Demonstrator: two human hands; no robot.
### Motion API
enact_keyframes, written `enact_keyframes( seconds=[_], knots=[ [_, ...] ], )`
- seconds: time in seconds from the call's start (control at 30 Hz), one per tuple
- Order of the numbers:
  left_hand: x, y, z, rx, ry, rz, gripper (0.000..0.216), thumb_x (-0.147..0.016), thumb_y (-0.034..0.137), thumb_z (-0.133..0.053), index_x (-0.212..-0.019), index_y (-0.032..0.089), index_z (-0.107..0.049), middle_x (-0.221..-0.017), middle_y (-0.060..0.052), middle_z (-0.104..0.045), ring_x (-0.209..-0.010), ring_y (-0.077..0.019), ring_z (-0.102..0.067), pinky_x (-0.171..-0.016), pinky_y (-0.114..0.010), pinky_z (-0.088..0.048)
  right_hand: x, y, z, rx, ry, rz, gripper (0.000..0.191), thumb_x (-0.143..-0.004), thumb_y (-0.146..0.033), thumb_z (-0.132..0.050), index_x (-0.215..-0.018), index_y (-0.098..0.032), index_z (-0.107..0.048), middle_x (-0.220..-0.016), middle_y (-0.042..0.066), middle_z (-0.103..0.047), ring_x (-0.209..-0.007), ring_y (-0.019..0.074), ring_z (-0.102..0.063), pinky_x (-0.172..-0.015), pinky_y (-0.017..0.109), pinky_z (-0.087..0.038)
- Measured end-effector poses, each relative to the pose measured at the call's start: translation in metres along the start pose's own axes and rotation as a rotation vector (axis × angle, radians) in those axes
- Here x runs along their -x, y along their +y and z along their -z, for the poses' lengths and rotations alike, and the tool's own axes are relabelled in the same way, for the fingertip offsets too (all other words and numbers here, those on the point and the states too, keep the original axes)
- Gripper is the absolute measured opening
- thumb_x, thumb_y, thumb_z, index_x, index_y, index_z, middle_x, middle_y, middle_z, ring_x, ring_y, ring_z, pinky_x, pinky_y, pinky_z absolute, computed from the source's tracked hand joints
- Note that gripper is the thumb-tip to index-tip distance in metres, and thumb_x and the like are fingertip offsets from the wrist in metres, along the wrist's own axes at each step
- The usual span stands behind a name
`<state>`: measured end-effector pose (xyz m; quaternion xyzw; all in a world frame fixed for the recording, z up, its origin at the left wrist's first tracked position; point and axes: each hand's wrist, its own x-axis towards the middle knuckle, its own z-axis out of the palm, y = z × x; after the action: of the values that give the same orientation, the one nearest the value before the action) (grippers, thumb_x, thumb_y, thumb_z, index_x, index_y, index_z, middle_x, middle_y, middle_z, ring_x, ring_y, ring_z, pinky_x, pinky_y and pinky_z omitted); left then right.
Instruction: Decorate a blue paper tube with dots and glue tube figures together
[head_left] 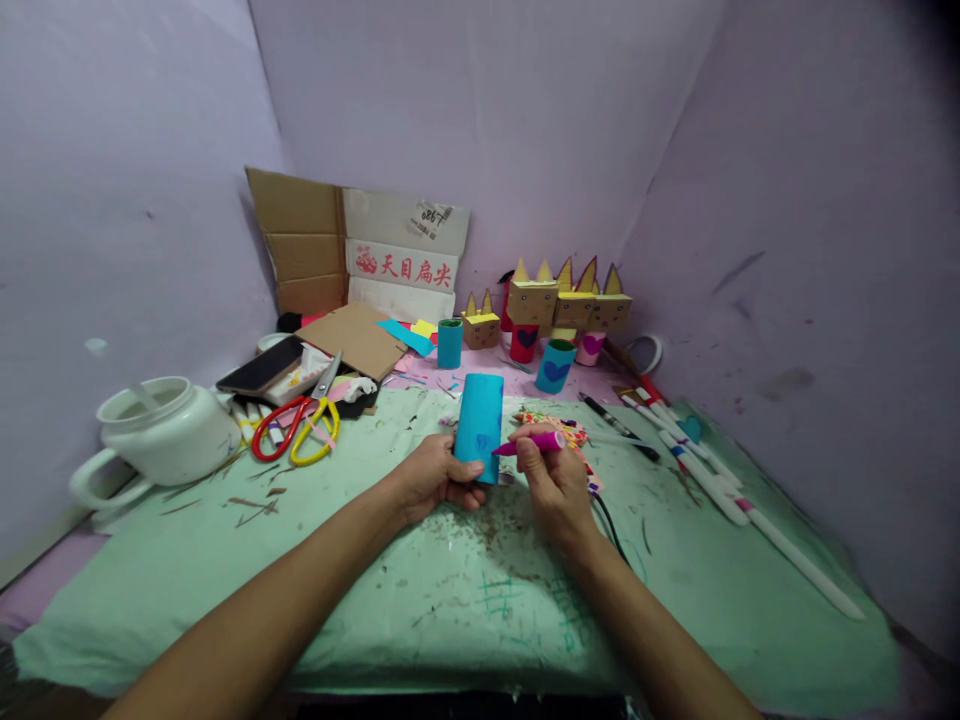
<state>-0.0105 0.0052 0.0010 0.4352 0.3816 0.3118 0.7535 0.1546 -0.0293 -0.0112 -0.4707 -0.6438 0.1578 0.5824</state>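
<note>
My left hand (442, 475) grips the lower end of a blue paper-covered tube (480, 410), thumb in front, tilting it up above the table. A small dark mark shows on the tube's face. Between the fingers of my right hand (559, 490) is a magenta marker (534, 443), its tip pointing left at the tube's right side; whether it touches cannot be told. Beneath and behind the right hand lies a patterned red and yellow item (566, 430), partly hidden, with a black cord running from it.
Left stand a white teapot-like jug (169, 430), scissors (304, 420) and a phone (262, 365). Behind are cardboard (352, 340), another blue tube (450, 345), a blue tube with a heart (556, 367) and cardboard-headed figures (532, 300). Several markers (701, 470) lie right on the green cloth (360, 600).
</note>
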Motion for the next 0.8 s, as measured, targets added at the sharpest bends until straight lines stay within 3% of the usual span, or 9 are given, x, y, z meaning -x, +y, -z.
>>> enact_keyframes(
  seconds=[0.53, 0.8],
  knots=[
    [-0.0001, -0.0007, 0.0010, -0.003, -0.011, 0.006, 0.035, -0.059, 0.021, -0.083, -0.084, 0.009, -0.061, -0.062, -0.005, -0.066, -0.046, -0.0140, -0.062, -0.042, -0.022, -0.050, -0.0002, 0.0008, -0.0007, -0.019, 0.027, -0.007, 0.019, -0.091, -0.035, -0.051, -0.087, -0.021, -0.063, -0.079, 0.004, -0.066, -0.071, 0.0194, -0.061, -0.063, 0.033, -0.046],
    [0.0021, 0.0026, -0.0017, 0.009, -0.019, 0.009, 0.035, -0.059, 0.020, -0.081, -0.086, 0.009, -0.062, -0.063, -0.006, -0.068, -0.046, -0.0134, -0.060, -0.045, -0.023, -0.050, 0.0008, 0.0017, 0.0017, -0.037, 0.010, -0.008, 0.018, -0.091, -0.034, -0.051, -0.082, -0.021, -0.061, -0.074, 0.002, -0.064, -0.067, 0.0182, -0.059, -0.064, 0.033, -0.044]
  ],
)
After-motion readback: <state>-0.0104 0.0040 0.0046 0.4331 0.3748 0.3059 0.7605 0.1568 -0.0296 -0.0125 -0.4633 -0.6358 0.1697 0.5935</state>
